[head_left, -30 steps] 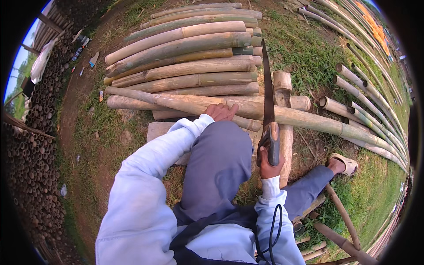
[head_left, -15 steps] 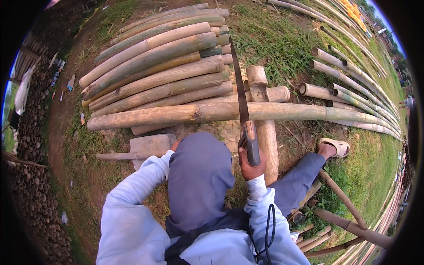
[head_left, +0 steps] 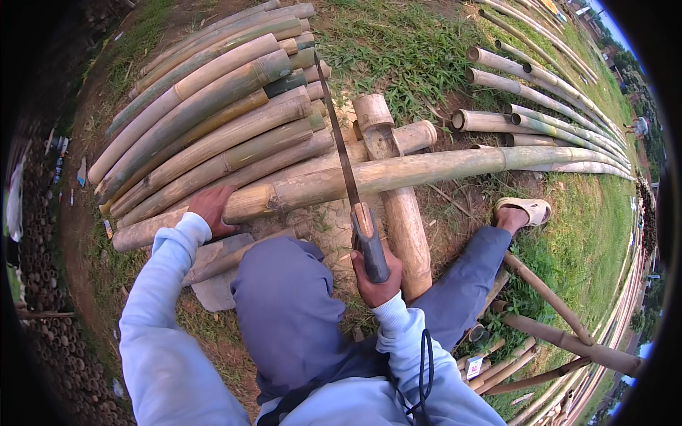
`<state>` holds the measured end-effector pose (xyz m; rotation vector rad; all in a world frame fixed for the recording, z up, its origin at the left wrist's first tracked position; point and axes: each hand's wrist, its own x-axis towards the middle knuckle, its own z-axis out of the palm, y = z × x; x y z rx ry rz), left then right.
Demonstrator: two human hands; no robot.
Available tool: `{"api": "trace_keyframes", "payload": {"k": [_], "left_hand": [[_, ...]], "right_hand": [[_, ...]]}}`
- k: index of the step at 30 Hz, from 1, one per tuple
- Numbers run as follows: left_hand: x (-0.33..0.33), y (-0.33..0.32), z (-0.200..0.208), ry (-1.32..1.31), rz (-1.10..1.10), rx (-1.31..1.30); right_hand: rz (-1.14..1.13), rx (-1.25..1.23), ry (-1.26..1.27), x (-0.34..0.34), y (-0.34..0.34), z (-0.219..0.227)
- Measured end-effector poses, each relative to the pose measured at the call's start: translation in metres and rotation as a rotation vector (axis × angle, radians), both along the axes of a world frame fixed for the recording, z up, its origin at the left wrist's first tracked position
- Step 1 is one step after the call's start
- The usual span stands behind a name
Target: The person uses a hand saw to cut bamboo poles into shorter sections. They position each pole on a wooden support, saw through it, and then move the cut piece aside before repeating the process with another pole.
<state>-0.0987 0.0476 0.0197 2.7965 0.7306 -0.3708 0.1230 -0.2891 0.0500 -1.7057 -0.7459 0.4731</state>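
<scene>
A long bamboo pole (head_left: 440, 165) runs across in front of me. It crosses a thick bamboo support (head_left: 408, 238) that has a notched end (head_left: 381, 138). My left hand (head_left: 212, 208) is wrapped over the pole near its left end. In my right hand (head_left: 379, 275) I grip the dark handle of a handsaw (head_left: 339, 131), its long blade pointing away from me. The blade lies across the pole just left of the support; whether its teeth are in a cut I cannot tell. My bent knee (head_left: 284, 305) is between my arms.
Cut bamboo lengths (head_left: 213, 92) are stacked at the far left. More long poles (head_left: 540, 89) lie on the grass at the right. A flat grey slab (head_left: 213, 292) with a stick across it is beside my knee. A bamboo frame (head_left: 554, 341) stands at the lower right.
My left hand has come out from behind my knee and taken hold of the pole's left part. The view has shifted; the saw stays in my right hand, across the pole.
</scene>
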Motion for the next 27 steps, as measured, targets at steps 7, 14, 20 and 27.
{"api": "trace_keyframes", "payload": {"k": [7,14,20,27], "left_hand": [[0.002,-0.004,-0.003,0.036,0.038,0.021],[0.04,-0.019,0.016,0.039,-0.002,-0.012],[0.056,-0.015,-0.001,0.021,0.013,-0.019],[0.055,-0.021,0.006,0.068,0.008,-0.049]], "right_hand": [[-0.017,-0.022,0.044,0.003,-0.001,0.008],[-0.02,-0.12,0.054,0.024,-0.01,0.034],[-0.082,-0.07,0.064,0.039,-0.003,0.017],[-0.041,-0.175,0.076,0.031,-0.022,0.014]]}}
